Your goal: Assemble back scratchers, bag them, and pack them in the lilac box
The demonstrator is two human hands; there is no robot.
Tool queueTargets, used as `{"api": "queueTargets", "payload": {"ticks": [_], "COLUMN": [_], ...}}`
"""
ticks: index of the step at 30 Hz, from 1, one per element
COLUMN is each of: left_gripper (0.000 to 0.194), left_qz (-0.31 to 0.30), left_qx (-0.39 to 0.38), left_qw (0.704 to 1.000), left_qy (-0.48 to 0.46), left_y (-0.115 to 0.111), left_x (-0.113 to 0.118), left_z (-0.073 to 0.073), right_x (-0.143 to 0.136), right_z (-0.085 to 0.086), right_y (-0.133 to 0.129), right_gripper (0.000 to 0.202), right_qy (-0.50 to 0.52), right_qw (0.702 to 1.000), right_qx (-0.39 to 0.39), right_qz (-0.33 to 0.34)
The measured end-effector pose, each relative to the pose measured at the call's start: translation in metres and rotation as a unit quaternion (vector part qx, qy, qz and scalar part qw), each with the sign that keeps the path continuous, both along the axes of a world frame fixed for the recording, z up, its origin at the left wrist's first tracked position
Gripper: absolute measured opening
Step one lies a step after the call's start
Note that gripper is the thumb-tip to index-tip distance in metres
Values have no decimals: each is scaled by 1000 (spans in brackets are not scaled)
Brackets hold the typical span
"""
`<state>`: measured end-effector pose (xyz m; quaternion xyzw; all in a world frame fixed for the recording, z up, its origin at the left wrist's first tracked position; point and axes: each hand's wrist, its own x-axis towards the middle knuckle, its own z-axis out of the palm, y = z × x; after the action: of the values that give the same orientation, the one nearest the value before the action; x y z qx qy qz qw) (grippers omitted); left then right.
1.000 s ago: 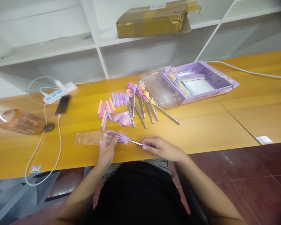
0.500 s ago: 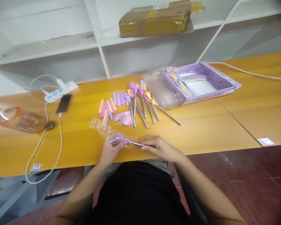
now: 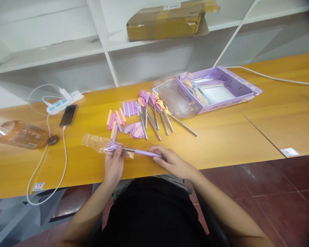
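A purple back scratcher [image 3: 146, 153] with a hand-shaped head, a metal rod and a purple handle lies level between my hands. My left hand [image 3: 114, 166] pinches it near the head, together with a clear plastic bag [image 3: 94, 142] that surrounds the head. The fingers of my right hand [image 3: 170, 159] close on the handle's end. Beyond them lie several back scratchers [image 3: 157, 116] with pink, yellow, blue and purple heads. Left of these are coloured handle sleeves [image 3: 130, 108] and a pile of printed cards [image 3: 137, 131].
A purple box [image 3: 237, 97] holds more scratchers, beside crumpled clear plastic [image 3: 170, 97]. On the left are a phone [image 3: 68, 115], a power strip [image 3: 64, 103], cables and an orange bottle [image 3: 22, 134]. A taped carton [image 3: 164, 24] rests on the shelf [image 3: 100, 51].
The scratcher's head and the bag have moved left with my left hand. More of the scratcher shows between my hands, including its purple handle. The view has shifted slightly.
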<state>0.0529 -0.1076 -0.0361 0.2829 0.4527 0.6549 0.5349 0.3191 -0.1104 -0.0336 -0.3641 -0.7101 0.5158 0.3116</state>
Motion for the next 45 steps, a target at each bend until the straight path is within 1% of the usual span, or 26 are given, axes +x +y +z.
{"api": "queueTargets", "payload": {"ticks": [2, 4, 7, 9, 11, 16, 17, 19, 21, 23, 25, 28, 33, 37, 39, 42, 45], "left_gripper": [35, 35, 34, 34, 35, 35, 35, 36, 37, 37, 37, 39, 38, 32, 30, 32, 38], "left_qz": [21, 35, 27, -1, -44, -167, -186, -206, -197, -173, -157, -163, -166, -179, -182, -172, -165], "left_qx": [2, 5, 4, -2, -5, 15, 16, 12, 4, -3, -12, -30, -23, -15, -12, -11, -16], "left_qw": [999, 998, 997, 997, 997, 986, 982, 978, 980, 985, 988, 986, 986, 983, 982, 984, 986], "left_qy": [-35, -52, -69, -74, -58, 21, 32, 41, 32, 15, 0, -12, -20, -32, -41, -43, -34], "left_y": [3, 4, 3, 1, -2, -10, -12, -14, -14, -13, -12, -11, -12, -12, -12, -11, -11], "left_x": [-1, -2, -3, -4, -3, 2, 4, 7, 8, 8, 7, 4, 2, 2, 1, 1, 2], "left_z": [1, 1, 1, 3, 4, 7, 7, 7, 7, 6, 4, 0, -1, 0, 0, -2, -3], "right_x": [1, 2, 2, 1, 0, -2, -3, -3, -2, -1, 1, 4, 3, 1, 0, 1, 0], "right_z": [-1, -2, -4, -6, -9, -14, -14, -12, -8, -5, -4, -4, -3, -4, -6, -7, -6], "right_y": [-3, -6, -9, -9, -10, -12, -12, -13, -13, -13, -12, -9, -6, -6, -6, -6, -6], "right_gripper": [36, 37, 37, 35, 32, 27, 27, 28, 34, 40, 36, 23, 18, 15, 15, 11, 10], "right_qy": [20, 47, 102, 137, 155, 160, 162, 159, 158, 183, 216, 237, 194, 156, 145, 142, 142], "right_qw": [1000, 999, 995, 990, 987, 983, 982, 981, 982, 979, 971, 965, 979, 986, 987, 986, 987], "right_qx": [1, -1, 1, -6, -24, -76, -85, -89, -77, -65, -73, -80, -3, 49, 70, 85, 78], "right_qz": [-5, -4, 10, 30, 48, 49, 56, 70, 67, 62, 65, 74, 65, 19, 6, 2, 3]}}
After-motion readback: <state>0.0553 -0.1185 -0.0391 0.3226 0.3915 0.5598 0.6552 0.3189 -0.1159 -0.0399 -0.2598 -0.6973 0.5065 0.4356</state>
